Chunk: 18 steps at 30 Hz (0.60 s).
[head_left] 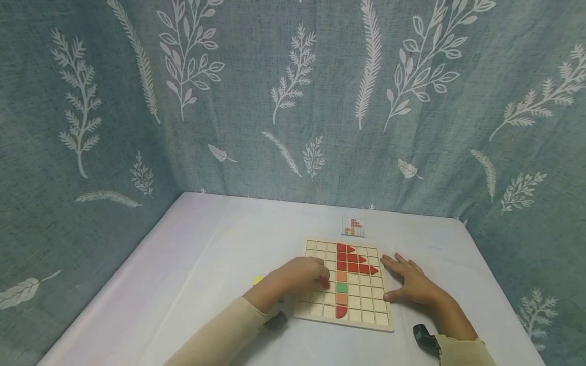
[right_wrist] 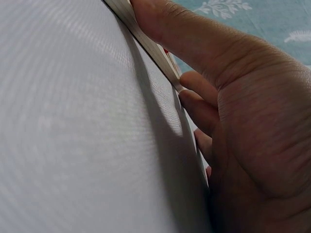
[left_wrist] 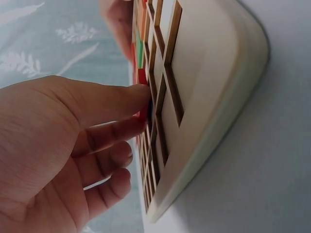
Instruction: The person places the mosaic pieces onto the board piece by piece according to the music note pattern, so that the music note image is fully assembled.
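Note:
A square wooden grid board (head_left: pixel 368 292) lies on the white table. My left hand (head_left: pixel 299 274) is over its left part, pinching a small red piece (head_left: pixel 324 282) between thumb and forefinger. In the left wrist view, that red piece (left_wrist: pixel 143 114) is right at the grid cells, partly hidden by the thumb. Rows of red tiles (head_left: pixel 352 267) with pointed ends sit at the board's top. Below them a column holds orange tiles, a green tile (head_left: pixel 342 287) and a rounded red tile (head_left: pixel 341 311). My right hand (head_left: pixel 414 284) has its fingers spread along the board's right edge, thumb touching the rim.
Behind the board lies a small pattern card (head_left: pixel 353 227) with a coloured grid picture. Something yellow (head_left: pixel 258 280) shows past the left forearm on the table. Patterned blue-green cloth (head_left: pixel 293 101) hangs around the table's back and sides.

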Each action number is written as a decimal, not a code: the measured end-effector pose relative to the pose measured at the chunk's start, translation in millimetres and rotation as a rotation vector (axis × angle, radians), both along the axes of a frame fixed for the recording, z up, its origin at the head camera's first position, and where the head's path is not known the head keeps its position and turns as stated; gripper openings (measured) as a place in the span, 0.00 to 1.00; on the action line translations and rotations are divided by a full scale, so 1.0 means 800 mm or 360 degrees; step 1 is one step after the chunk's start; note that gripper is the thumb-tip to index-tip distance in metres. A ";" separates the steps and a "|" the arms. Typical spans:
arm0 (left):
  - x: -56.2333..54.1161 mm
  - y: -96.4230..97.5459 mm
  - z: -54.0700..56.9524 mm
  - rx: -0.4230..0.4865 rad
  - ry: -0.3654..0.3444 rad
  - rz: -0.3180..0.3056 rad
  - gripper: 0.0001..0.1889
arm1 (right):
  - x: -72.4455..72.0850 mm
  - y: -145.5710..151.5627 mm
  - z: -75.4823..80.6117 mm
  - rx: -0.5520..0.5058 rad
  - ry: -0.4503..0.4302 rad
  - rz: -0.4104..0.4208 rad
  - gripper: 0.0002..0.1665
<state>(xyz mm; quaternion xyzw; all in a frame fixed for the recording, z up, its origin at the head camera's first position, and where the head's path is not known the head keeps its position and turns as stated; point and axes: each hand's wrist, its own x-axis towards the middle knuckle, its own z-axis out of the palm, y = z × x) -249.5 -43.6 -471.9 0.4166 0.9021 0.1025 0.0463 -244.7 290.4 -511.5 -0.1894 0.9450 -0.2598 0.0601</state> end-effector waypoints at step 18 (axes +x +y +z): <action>0.001 0.017 -0.009 0.0000 0.0043 -0.0044 0.03 | 0.002 -0.003 0.000 -0.0002 -0.0013 -0.0027 0.68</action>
